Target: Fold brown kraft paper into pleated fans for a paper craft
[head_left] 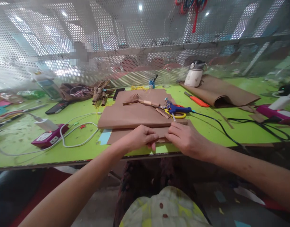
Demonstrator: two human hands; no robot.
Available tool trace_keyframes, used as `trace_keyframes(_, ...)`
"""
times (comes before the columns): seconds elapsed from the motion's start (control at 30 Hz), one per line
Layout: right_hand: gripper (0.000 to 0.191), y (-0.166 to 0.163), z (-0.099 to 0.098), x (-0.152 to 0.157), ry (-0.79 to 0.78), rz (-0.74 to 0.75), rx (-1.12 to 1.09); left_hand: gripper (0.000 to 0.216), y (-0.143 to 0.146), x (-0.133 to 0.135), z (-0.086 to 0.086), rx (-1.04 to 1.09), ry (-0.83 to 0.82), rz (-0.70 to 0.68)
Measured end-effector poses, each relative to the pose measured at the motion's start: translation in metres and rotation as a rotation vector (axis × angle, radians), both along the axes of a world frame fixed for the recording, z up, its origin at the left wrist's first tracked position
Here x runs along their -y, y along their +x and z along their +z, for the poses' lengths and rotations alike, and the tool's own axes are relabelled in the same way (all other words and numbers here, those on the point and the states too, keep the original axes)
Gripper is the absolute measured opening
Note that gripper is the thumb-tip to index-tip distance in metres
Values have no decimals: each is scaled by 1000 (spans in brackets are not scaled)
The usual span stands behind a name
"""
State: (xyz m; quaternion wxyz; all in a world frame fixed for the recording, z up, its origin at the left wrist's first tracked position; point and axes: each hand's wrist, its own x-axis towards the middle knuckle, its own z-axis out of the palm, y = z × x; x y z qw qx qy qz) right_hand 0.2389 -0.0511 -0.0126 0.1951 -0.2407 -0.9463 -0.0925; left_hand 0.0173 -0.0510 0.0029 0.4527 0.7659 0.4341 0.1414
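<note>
As a bright green table point(74, 108) is stretching left, right and well beyond the person's fingers point(174, 130), layered brown paper sheets point(126, 110) are lying on it just past the fingertips, their near edge reaching in under the hands. Another folded sheet point(232, 90) is curling at its front, far beyond and to the right of the fingers.

Now the hands: the right hand point(186, 138) is bending its fingers narrowly, tips together, and the left hand point(141, 137) is matching it just beside, thumb down, a slim gap opening between the two.

A white bottle point(193, 77) is standing well beyond the right fingers, and a purple power socket point(45, 140) is sitting well left of the left ones. Straight past the fingers, a brushlike paper stalk point(148, 102) is lying on the sheets. Just beyond the right fingertips, a blue glue gun point(178, 109) is resting over yellow-handled scissors point(181, 115); farther right, an orange knife point(199, 101) is lying.

And here, between the fingertips, both hands are pinching a slim brown paper piece point(162, 138); whether it is loose or the sheet's edge, I cannot tell. Well left of the fingers, a tiny red star point(82, 126) is lying.
</note>
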Motion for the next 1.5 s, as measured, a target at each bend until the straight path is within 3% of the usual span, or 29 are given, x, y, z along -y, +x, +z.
trace_keyframes(0.17, 16, -5, 10, -2, -296, -21, -240, 36, 3, 7, 3, 4, 37, -19)
trace_keyframes(0.37, 27, -15, 22, -4, -638, -75, -246, 27, 9, 14, 5, 52, 217, 43)
trace_keyframes(0.6, 22, -10, 11, -7, -954, -135, -395, 27, 13, 20, -1, 180, 31, 93)
trace_keyframes(0.7, 21, -9, 7, -8, -978, -150, -465, 27, 15, 22, -4, 218, 24, 119)
trace_keyframes(1.13, 24, -5, 13, -8, -681, -97, -385, 25, 13, 24, 2, 73, 248, 136)
trace_keyframes(1.33, 22, -1, 21, -8, -754, -69, -308, 26, 12, 22, -1, 152, 56, 110)
trace_keyframes(1.5, 22, -3, 22, -12, -1085, -146, -449, 25, 3, 22, -1, 45, 60, 124)
